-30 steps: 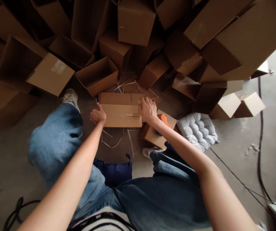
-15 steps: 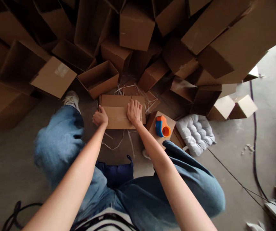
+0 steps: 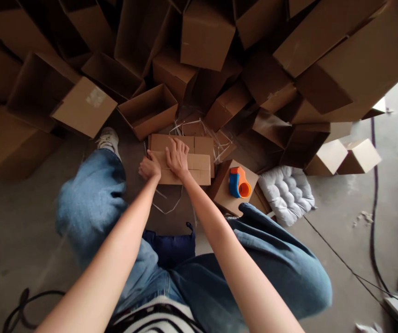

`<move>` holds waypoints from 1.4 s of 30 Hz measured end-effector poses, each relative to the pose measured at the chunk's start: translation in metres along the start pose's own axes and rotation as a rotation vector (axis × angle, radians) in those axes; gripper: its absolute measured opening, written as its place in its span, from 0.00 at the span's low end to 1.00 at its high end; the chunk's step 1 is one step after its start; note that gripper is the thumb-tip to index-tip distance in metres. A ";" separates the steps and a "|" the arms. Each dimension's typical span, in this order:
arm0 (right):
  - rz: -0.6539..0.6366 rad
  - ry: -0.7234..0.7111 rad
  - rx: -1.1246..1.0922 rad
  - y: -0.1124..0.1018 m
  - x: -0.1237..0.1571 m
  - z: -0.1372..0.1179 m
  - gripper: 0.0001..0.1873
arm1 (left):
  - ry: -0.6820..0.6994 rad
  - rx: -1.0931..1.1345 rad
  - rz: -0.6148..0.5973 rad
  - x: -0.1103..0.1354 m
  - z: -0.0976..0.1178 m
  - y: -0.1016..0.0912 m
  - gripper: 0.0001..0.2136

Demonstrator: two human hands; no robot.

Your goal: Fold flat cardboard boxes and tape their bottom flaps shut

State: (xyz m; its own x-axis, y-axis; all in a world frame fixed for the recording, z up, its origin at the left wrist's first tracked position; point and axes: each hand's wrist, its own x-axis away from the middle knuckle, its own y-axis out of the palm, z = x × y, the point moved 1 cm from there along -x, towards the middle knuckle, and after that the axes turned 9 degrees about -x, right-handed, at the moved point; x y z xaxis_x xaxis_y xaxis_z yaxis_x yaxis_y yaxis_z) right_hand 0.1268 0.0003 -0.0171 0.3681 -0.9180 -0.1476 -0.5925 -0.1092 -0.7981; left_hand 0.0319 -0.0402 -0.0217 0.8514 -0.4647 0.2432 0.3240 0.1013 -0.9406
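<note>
A low cardboard box [image 3: 203, 163] lies flat on the concrete floor in front of me, its flaps folded shut along a centre seam. My left hand [image 3: 149, 167] rests at the box's left edge, holding nothing. My right hand [image 3: 177, 158] lies on top with spread fingers, close beside my left hand. An orange and blue tape dispenser [image 3: 239, 182] stands on a smaller cardboard box [image 3: 223, 194] to the right, out of reach of neither hand's fingers touching it.
A large heap of cardboard boxes [image 3: 205, 41] rises ahead. Thin white strips [image 3: 166, 209] lie around the flat box. A quilted white cushion [image 3: 286, 196] sits to the right, a navy cloth [image 3: 169, 247] lies between my knees, and a black cable [image 3: 372, 222] runs along the floor.
My right hand has slid left across the box towards my left hand. The box sits slightly differently, and the view has shifted a little.
</note>
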 end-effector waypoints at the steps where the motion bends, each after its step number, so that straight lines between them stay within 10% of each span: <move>1: 0.017 0.008 -0.004 -0.004 -0.001 0.001 0.27 | -0.005 0.001 0.001 0.000 0.000 0.000 0.32; 9: 0.361 0.323 0.018 -0.063 0.011 0.042 0.29 | 0.003 0.020 -0.001 -0.001 0.001 -0.002 0.31; 15: 0.183 0.267 0.137 -0.058 0.034 0.068 0.27 | 0.016 0.010 -0.011 0.004 -0.005 0.000 0.30; 30: 0.295 0.566 0.179 -0.050 0.029 0.069 0.29 | 0.015 -0.017 -0.010 0.002 -0.002 0.000 0.31; 42: 0.121 0.662 0.202 -0.056 0.020 0.065 0.26 | 0.006 -0.010 -0.027 0.001 0.002 -0.002 0.31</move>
State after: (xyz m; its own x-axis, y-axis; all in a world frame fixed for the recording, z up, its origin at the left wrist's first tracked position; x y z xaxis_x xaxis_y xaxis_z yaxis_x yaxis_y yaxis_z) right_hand 0.2144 0.0129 -0.0134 -0.2438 -0.9653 0.0933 -0.4331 0.0223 -0.9010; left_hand 0.0327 -0.0394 -0.0190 0.8396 -0.4727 0.2675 0.3431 0.0799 -0.9359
